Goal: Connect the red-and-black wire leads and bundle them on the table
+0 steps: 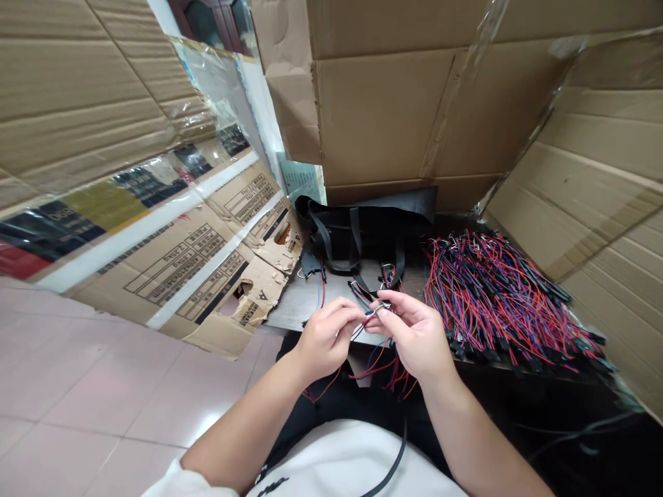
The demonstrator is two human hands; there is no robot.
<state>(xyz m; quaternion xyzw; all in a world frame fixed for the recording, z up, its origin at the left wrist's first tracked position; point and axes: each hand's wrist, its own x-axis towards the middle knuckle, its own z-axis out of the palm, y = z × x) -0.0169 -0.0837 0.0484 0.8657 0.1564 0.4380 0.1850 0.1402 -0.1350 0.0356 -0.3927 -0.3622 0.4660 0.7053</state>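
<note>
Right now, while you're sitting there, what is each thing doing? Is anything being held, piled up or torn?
Left hand: pinching the small black connector from one side
Right hand: pinching that connector from the other side
Pile of red, blue and black wires: heaped in a tangled bunch
Black bag: slumped, straps loose
Flattened cardboard: tilted, with torn holes

Premises: small-scale electrical assembly workspace, improvised. Flattened cardboard cartons line the walls from 9 round to 3 o'clock. A large heap of red-and-blue wire leads lies at 2 o'clock on a low bench. Pale tile flooring shows at 8 o'clock.
</note>
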